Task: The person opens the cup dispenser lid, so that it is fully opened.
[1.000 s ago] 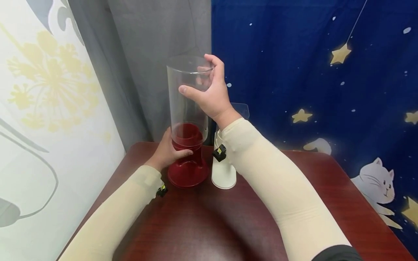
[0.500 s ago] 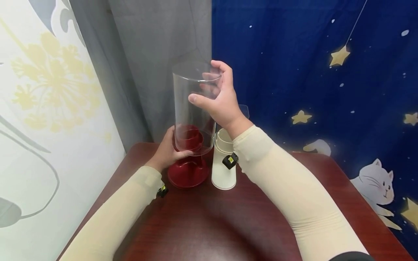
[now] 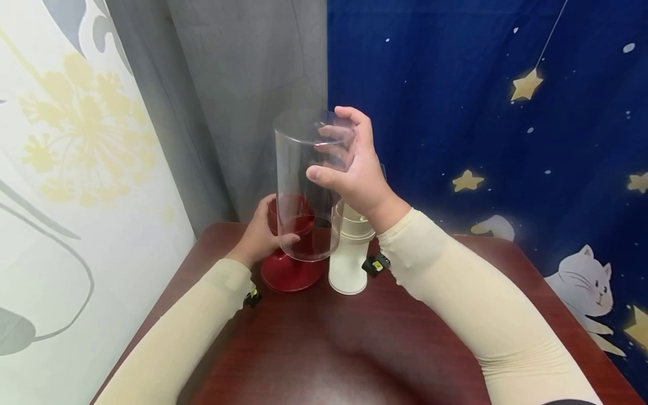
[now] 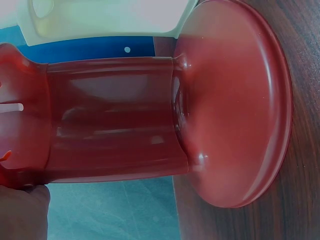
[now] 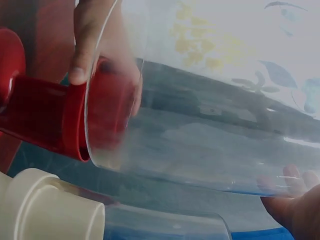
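A clear cylinder [image 3: 293,169] hangs upright in my right hand [image 3: 360,177], gripped near its upper rim with the thumb in front and fingers behind. Its lower end overlaps the red stand [image 3: 288,275] in the head view, nearer the camera; whether they touch, I cannot tell. My left hand [image 3: 260,236] holds that stand's collar, and the left wrist view shows its narrow red column [image 4: 115,120] and round foot [image 4: 240,105] on the table. Right of it stands a cream stand [image 3: 348,270]. In the right wrist view, a clear tube [image 5: 170,222] extends from the cream collar [image 5: 60,205].
Both stands are on the far part of a dark red-brown wooden table [image 3: 304,349]. Behind it hang a grey curtain [image 3: 248,67] and a blue star-patterned curtain [image 3: 430,101]. A white patterned curtain [image 3: 101,236] runs along the left side.
My right hand has brought the clear cylinder down and to the right, off the red stand's collar and closer to the camera. The left hand has stayed on the red stand.
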A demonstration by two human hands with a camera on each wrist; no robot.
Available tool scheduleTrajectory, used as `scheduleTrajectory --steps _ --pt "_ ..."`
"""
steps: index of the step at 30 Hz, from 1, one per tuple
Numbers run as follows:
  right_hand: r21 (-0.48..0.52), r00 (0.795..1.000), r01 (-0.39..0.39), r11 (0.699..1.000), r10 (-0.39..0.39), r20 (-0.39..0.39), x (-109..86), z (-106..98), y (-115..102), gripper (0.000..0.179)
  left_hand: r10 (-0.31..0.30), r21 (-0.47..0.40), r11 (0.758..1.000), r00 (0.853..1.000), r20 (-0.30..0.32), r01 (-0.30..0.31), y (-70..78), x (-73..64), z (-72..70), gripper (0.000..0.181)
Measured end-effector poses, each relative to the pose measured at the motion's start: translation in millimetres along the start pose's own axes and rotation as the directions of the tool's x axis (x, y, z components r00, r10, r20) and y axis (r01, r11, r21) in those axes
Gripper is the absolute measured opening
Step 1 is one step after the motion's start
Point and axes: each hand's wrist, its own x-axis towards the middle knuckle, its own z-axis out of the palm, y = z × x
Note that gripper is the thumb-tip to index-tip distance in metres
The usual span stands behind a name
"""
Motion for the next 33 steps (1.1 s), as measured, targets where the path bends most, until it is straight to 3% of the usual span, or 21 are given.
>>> scheduleTrajectory --steps 4,14,21,33 --pt "-0.012 1.000 -0.018 1.000 0.018 0.014 -8.6 0.8 -0.1 0.140 -0.013 -0.017 1.000 1.000 -0.003 0.013 0.2 -0.7 0.3 0.113" --pt "-0.001 0.998 -0.043 0.999 0.043 0.051 -28.9 -4.5 4.9 0.135 -0.059 0.005 0.998 0.998 -0.002 0.059 0.7 -1.6 0.7 0.116" --pt "0.006 0.997 -0.051 0.999 0.051 0.050 -40.3 -9.2 6.2 0.132 -0.029 0.012 1.000 1.000 -0.011 0.029 -1.8 0.2 0.0 0.116" --pt "0.054 0.996 -0.036 0.998 0.031 0.083 -63.6 -18.9 15.3 0.123 -0.028 0.037 0.999 0.999 -0.020 0.029 -3.2 -0.1 0.5 0.112"
